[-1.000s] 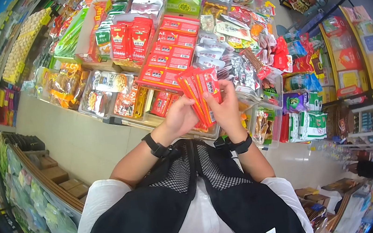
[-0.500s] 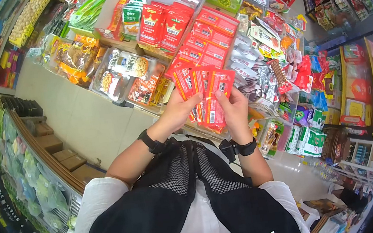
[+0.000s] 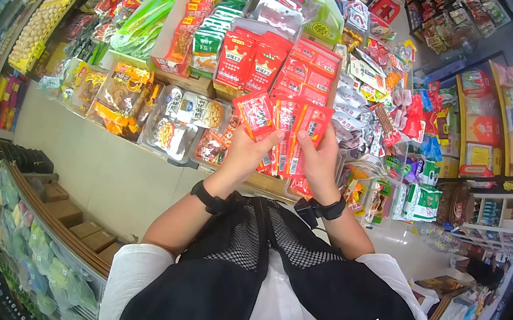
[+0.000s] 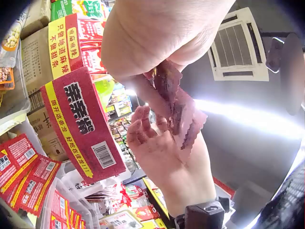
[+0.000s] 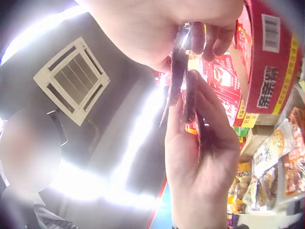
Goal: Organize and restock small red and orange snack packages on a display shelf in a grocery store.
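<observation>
Several flat red snack packets (image 3: 289, 131) are fanned out between the two hands in the head view. My left hand (image 3: 246, 155) pinches the left part of the fan, its thumb lying across the front. On the other side, my right hand (image 3: 320, 159) grips the right-hand packets with its thumb on the face. The leftmost packet (image 3: 255, 115) stands apart at the top of the fan. Edge-on, the packets (image 4: 183, 112) show dark crimped ends in the left wrist view. Just beyond the hands is a red display box (image 4: 86, 126) filled with similar red packets.
Clear tubs hold nut packs (image 3: 178, 128) to the left. Red crown-printed bags (image 3: 250, 60) stand behind, silvery pouches (image 3: 346, 106) to the right. Loose red packets (image 4: 28, 176) lie in a tub below. A vegetable rack (image 3: 42, 253) stands at left.
The packets have spread into a wider fan, and the left one has separated upward and left. The display has shifted rightward in the head view; both hands keep hold.
</observation>
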A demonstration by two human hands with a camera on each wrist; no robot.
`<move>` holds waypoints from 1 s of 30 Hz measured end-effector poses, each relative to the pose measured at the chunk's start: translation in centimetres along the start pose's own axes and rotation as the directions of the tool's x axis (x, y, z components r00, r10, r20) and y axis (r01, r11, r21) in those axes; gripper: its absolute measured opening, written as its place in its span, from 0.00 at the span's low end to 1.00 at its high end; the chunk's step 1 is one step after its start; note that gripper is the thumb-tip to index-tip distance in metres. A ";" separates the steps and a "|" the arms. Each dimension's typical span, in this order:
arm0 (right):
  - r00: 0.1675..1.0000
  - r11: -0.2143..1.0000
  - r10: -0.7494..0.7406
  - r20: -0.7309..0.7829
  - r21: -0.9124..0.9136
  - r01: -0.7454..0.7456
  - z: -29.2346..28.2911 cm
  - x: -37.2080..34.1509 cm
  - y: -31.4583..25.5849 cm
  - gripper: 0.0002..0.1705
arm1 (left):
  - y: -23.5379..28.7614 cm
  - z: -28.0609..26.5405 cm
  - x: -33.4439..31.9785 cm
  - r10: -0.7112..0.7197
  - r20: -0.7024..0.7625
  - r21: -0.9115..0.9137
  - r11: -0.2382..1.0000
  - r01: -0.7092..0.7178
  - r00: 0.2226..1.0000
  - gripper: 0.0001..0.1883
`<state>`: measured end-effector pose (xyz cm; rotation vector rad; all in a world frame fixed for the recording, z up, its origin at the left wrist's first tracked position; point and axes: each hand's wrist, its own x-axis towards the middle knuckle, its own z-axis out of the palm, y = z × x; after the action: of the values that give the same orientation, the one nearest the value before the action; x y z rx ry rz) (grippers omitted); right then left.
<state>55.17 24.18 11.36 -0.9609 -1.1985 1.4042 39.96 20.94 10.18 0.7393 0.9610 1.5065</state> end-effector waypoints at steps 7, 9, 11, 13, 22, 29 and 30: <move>0.975 0.970 0.216 0.048 0.107 -0.220 1.9 -0.7 2.1 0.23 | -1.3 -2.3 0.2 -0.154 0.137 -0.094 0.981 0.168 0.978 0.21; 0.979 0.979 0.206 0.004 0.014 -0.206 2.4 -1.1 1.9 0.22 | -2.1 -3.0 0.7 -0.241 0.144 -0.222 0.937 0.269 0.960 0.25; 0.999 1.000 -0.014 -0.039 -0.019 0.013 2.9 -1.3 2.4 0.22 | -2.5 -3.2 1.1 -0.208 0.173 -0.143 0.962 0.234 0.963 0.27; 0.998 0.999 -0.035 -0.044 -0.025 0.034 3.5 -1.6 2.5 0.25 | -2.6 -3.3 1.3 -0.117 0.214 0.124 0.988 0.092 0.970 0.27; 0.989 0.965 0.052 -0.142 -0.247 -0.086 5.4 -4.2 2.5 0.32 | -2.4 -3.4 -1.0 -0.166 0.452 0.065 0.986 0.153 0.876 0.31; 0.981 0.975 0.013 -0.192 -0.217 -0.056 6.4 -5.7 2.6 0.29 | -1.0 -5.0 -0.9 -0.097 0.502 0.452 0.876 -0.165 0.860 0.27; 0.977 0.973 0.030 -0.209 -0.216 -0.076 6.6 -5.9 2.8 0.27 | -0.8 -5.3 -0.7 -0.101 0.507 0.448 0.879 -0.162 0.856 0.27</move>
<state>49.26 17.23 9.67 -1.2708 -1.1985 1.1946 35.88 19.37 7.09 1.4454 0.9020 0.9989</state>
